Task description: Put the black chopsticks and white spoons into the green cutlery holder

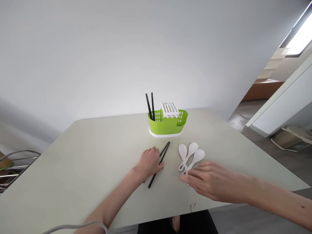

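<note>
Lying lower-centre, slim black chopsticks (164, 152) met the left hand (149, 162), smooth white spoons (198, 155) the right hand (209, 180); fingers curled, grips unclear.

One head-worn view: we are looking forward and down over table (97, 146) from near side, facing white wall (122, 65); we are seeing left hand (149, 162) and right hand (210, 180) nearer, green basket (165, 126) farther off.

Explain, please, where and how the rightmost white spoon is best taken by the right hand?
Pinch the rightmost white spoon by its narrow handle, probably from the near side with the right hand: the handle slants toward the person, near those fingertips, while the wide bowl points away.
</note>
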A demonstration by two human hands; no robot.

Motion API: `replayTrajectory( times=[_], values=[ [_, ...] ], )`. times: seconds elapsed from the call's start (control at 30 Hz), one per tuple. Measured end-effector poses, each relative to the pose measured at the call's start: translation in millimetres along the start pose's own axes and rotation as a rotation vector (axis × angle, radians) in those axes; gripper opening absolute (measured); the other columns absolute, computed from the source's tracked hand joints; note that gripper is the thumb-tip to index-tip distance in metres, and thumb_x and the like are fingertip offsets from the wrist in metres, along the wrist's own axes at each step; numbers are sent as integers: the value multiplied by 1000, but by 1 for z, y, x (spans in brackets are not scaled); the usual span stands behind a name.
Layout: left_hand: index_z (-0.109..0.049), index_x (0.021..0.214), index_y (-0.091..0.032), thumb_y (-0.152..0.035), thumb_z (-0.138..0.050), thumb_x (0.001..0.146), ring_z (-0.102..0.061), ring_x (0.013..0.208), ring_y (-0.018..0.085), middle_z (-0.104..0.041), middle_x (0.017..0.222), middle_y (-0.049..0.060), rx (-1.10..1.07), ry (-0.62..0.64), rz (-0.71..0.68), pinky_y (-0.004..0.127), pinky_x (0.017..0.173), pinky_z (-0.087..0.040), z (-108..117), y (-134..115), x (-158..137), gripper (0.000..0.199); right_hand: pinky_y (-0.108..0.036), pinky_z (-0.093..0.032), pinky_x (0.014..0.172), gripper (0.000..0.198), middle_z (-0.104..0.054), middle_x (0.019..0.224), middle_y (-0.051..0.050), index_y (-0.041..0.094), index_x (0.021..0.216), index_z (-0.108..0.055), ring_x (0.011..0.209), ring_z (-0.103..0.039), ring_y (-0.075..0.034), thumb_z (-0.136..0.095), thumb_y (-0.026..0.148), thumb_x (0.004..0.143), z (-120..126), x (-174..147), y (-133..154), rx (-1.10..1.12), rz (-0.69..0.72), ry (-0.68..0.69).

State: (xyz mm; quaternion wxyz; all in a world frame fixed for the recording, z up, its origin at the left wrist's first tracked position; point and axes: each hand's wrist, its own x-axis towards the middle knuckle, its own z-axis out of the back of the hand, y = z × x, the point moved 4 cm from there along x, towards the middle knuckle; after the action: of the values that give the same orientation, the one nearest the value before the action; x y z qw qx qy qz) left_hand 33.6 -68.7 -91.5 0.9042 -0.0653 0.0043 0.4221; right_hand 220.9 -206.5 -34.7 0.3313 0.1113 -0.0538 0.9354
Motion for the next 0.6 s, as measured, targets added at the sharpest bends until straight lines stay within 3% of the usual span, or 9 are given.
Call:
replayTrajectory(
  times=[0.23, 0.4, 0.6],
  values=[
    [-74, 85, -16, -4, -58, 84, -72, 91, 31, -74, 90, 18, 175, 88, 62, 38, 76, -52, 8, 2, 0, 19, -29, -43, 63, 30, -71, 82, -2, 20, 126, -64, 63, -63, -16, -49, 12, 101, 3, -12, 6, 32, -6, 1],
    [-71, 74, -18, -11, -68, 80, -73, 83, 31, -72, 79, 16, 153, 70, 93, 37, 72, -51, 10, 14, -3, 11, -29, -44, 64, 32, -72, 82, -1, 21, 128, -63, 63, -66, -16, -51, 11, 100, 3, -19, 5, 67, -38, -14],
    [-74, 78, -20, -17, -57, 90, -74, 83, 30, -77, 87, 14, 25, -46, 142, 37, 73, -51, 38, 33, -10, 21, -31, -47, 69, 29, -75, 88, -2, 22, 124, -65, 70, -71, -18, -48, 14, 103, 0, -22, 0, 104, -96, 70]
  ],
)
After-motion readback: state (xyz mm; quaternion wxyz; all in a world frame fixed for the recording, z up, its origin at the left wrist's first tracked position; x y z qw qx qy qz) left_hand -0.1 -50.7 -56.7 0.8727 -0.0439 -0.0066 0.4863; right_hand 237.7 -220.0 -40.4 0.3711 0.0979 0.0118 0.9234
